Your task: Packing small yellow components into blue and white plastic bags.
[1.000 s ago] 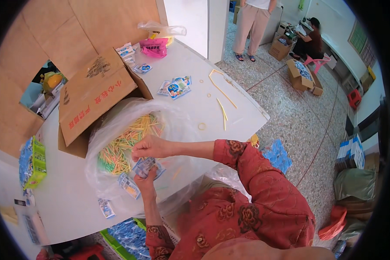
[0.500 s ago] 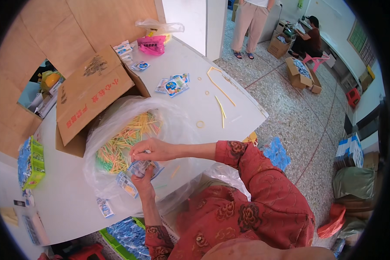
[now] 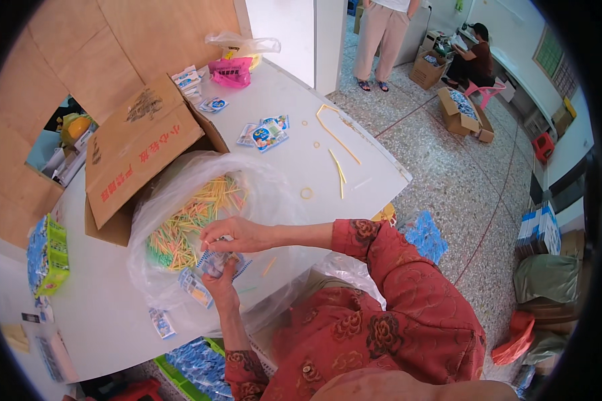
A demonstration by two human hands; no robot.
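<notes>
My left hand (image 3: pixel 223 283) grips a small clear packet (image 3: pixel 215 264) with blue and white printing, just in front of the pile of thin pastel sticks (image 3: pixel 192 220). Above the packet, my right hand (image 3: pixel 242 234) has its fingers bent together in a pinch close to the packet's upper edge; what they hold is too small to make out. The sticks, yellow, green and pink, lie in a big clear plastic bag (image 3: pixel 267 175) at the mouth of a cardboard box (image 3: pixel 144 144). A printed packet (image 3: pixel 195 287) lies on the bag beside my left hand.
More packets (image 3: pixel 266 136), rubber bands (image 3: pixel 306 193) and yellow strips (image 3: pixel 338 165) lie on the white table (image 3: pixel 354 190). Green crates of blue packets stand at the left (image 3: pixel 52 254) and below the near edge (image 3: pixel 194 364). One person (image 3: pixel 381 40) stands beyond; another (image 3: pixel 478 57) sits by cartons.
My right hand's pinched fingers have shifted slightly at the packet's upper edge, and the packet has turned a little in my left hand. The whole view has moved slightly.
</notes>
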